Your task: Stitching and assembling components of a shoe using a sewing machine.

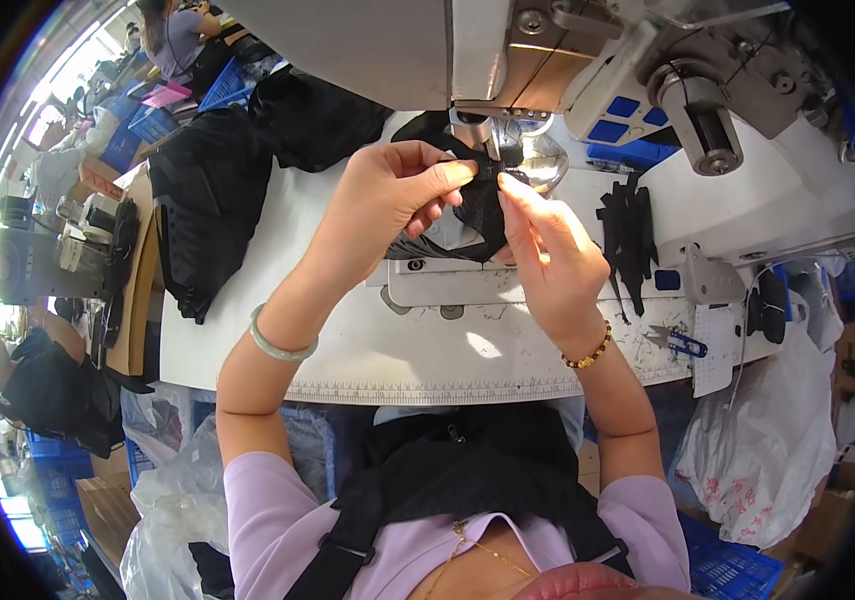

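Cloth (488, 212), black, below sewing machine head (357, 45), pinched in the grip of left hand (397, 190) and right hand (553, 245); probably light, soft, floppy; take hold along its edge.

Close, downward fisheye view from head

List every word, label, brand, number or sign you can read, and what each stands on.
No text reads clearly enough to quote.
Fine dark ruler scale on the curved white tabletop: figures too small.
Crumpled white plastic bag, right: red print, no legible words.
Brown cardboard box, left: reddish marking, too blurred.
Black fabric at the hands: no lettering visible.
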A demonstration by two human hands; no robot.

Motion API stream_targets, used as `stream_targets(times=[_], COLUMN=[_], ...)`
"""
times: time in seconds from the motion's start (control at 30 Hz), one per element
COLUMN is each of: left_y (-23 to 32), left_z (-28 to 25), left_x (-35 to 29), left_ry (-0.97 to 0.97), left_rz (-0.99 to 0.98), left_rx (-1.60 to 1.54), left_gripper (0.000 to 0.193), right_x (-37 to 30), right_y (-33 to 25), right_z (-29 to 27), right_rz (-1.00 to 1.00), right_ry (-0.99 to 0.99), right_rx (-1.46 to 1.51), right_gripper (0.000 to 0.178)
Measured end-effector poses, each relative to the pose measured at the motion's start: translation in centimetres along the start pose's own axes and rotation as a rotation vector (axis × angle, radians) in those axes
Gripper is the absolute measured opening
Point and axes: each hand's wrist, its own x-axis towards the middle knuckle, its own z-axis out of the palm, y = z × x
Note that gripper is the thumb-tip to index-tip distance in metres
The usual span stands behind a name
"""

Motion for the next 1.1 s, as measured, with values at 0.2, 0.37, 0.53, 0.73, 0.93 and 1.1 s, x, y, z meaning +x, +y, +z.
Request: stream_targets(times=[0.2,0.37,0.53,0.73,0.93,1.1], left_y=[-0.8,-0.6,-0.8,-1.0,-0.8,-0.1], left_z=[-0.1,0.0,-0.1,0.6,0.7,1.0], left_x=[0.2,0.4,0.8,0.8,0.6,0.9], left_ry=[-0.002,0.004,-0.075,-0.074,-0.049,-0.014], left_rz=[-0.003,-0.021,0.102,0.182,0.144,0.087], left_rx=[-0.087,-0.07,0.046,-0.019,-0.033,-0.061], left_gripper=[0.02,0.02,0.021,0.019,0.018,0.016], right_x=[0.0,0.0,0.0,0.1,0.3,0.6], right_y=[0.1,0.3,-0.1,0.0,-0.9,-1.0], right_z=[0.0,0.0,0.0,-0.2,-0.6,-0.3], right_rz=[-0.014,-0.026,-0.01,-0.033,0.005,0.032], right_ry=[0.001,-0.007,-0.007,-0.009,-0.043,-0.027], right_rx=[-0.001,-0.013,-0.026,-0.051,-0.086,-0.106], right_gripper=[0.033,0.034,0.033,0.034,0.027,0.029])
